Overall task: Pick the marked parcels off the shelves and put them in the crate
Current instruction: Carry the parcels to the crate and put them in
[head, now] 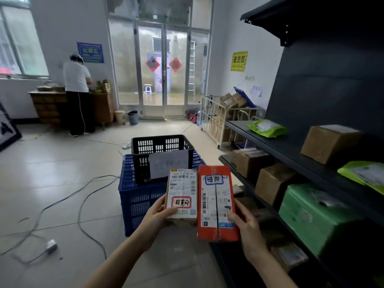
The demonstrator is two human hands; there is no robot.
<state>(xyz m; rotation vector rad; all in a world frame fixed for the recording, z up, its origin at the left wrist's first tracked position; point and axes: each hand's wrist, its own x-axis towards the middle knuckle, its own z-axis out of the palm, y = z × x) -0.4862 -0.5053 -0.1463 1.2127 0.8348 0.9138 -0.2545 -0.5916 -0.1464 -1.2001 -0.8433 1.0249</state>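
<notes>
My left hand point(159, 213) grips a small brown parcel point(182, 192) with a white shipping label and a red-framed handwritten tag. My right hand point(247, 223) grips an orange parcel point(216, 202) with a blue-framed handwritten tag near its top. The two parcels are held side by side in front of me, touching along their long edges. Just beyond them an empty black crate point(162, 148) with a paper sign on its front stands on top of a blue crate point(137, 196).
Dark metal shelves point(270, 142) on my right carry brown boxes point(330, 142), green mailers point(266, 127) and a large green box point(311, 217). Cables point(62, 202) trail over the tiled floor at the left. A person point(78, 94) stands at a far desk; a wire cart point(216, 119) holds more boxes.
</notes>
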